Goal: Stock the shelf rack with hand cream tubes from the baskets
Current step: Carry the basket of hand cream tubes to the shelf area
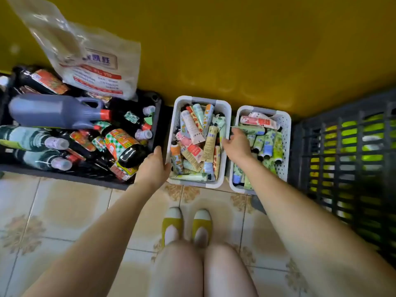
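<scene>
Right of the left hand [153, 166] the basket [201, 99] lies open-topped; a bottle crate [158, 116] (heaped high) crowds its left.

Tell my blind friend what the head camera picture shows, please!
A person's left hand is at the rim of a white plastic basket full of colourful hand cream tubes, while the right hand reaches between it and a second white basket of tubes. A black plastic crate of dark bottles sits left.

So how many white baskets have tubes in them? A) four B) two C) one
B, two: the left basket and the right basket stand side by side on the floor, both holding tubes.
</scene>
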